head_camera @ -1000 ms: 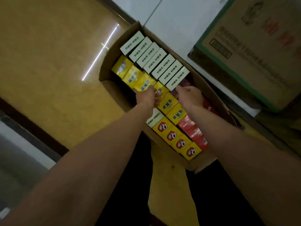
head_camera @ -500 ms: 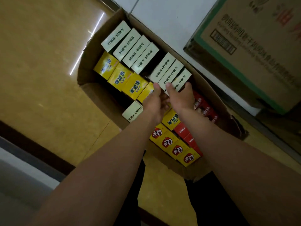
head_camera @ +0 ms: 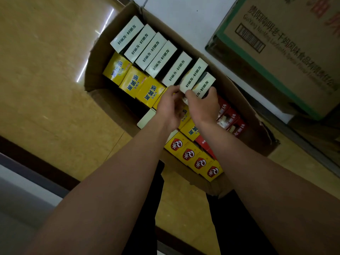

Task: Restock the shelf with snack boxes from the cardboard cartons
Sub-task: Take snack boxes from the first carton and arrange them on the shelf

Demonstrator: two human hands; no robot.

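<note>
An open cardboard carton [head_camera: 103, 52] on the floor holds rows of snack boxes: pale green ones along the far side, yellow ones [head_camera: 134, 83] in the middle, red ones [head_camera: 230, 118] at the right. One pale green box [head_camera: 193, 76] stands raised above its row. My left hand [head_camera: 169, 105] and my right hand [head_camera: 202, 105] both have their fingers curled round its near end. Another pale green box [head_camera: 204, 86] sits right beside it, partly under my right fingers.
A large closed carton with green edging [head_camera: 285, 52] stands at the upper right on a white surface. Yellow boxes with red logos [head_camera: 193, 157] fill the carton's near end. Tan floor tiles [head_camera: 46, 70] lie to the left, with a dark strip near me.
Both hands have moved from the yellow boxes up to the pale green row and taken hold of one box, which now stands higher than its neighbours. The camera moved closer.
</note>
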